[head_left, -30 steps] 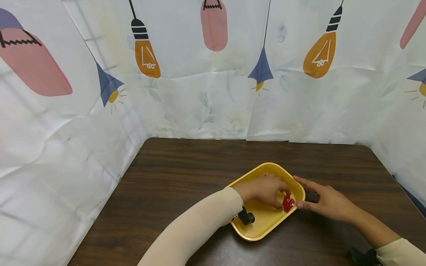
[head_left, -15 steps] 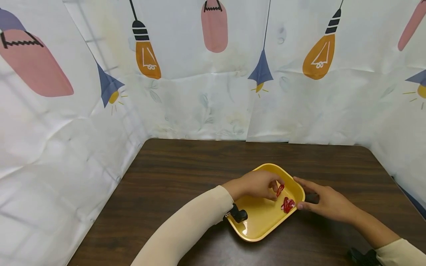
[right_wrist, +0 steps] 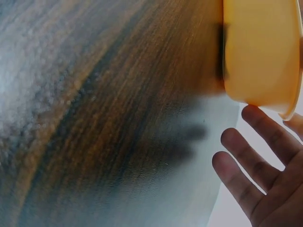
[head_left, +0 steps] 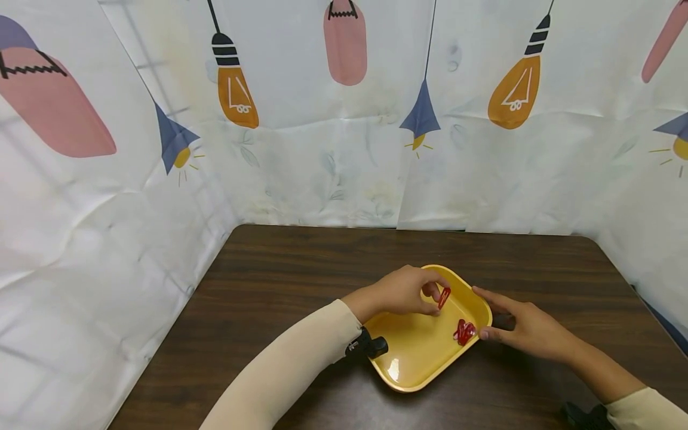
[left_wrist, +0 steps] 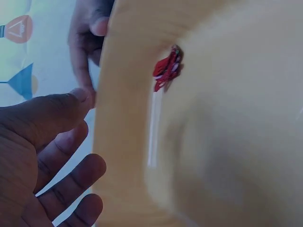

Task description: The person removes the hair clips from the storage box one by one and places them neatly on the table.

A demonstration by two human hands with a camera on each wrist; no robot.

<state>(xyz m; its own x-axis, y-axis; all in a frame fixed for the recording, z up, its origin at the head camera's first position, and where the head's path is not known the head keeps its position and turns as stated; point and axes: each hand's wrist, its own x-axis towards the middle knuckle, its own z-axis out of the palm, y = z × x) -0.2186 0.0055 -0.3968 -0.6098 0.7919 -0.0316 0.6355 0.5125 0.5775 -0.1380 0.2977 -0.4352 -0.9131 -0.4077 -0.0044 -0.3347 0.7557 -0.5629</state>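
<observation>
A: What bounds the table (head_left: 301, 263)?

B: White, lamp-printed sheeting (head_left: 333, 161), on three sides; the tabletop is dark wood-grain.

A: Left to right?

B: The left hand (head_left: 403, 291), pinching a red piece (head_left: 444, 298) over the yellow tray (head_left: 416, 349); a red cluster (head_left: 464, 332) inside; the right hand (head_left: 529, 325), spread, touching the tray's end.

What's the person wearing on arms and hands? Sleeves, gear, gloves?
No gloves on the left hand or right hand. The left sleeve is plain cream, ending near the wrist; the right sleeve, also cream, stops on the forearm. A small black wrist camera sits at the left cuff; a black device by the right cuff is partly cut off.
</observation>
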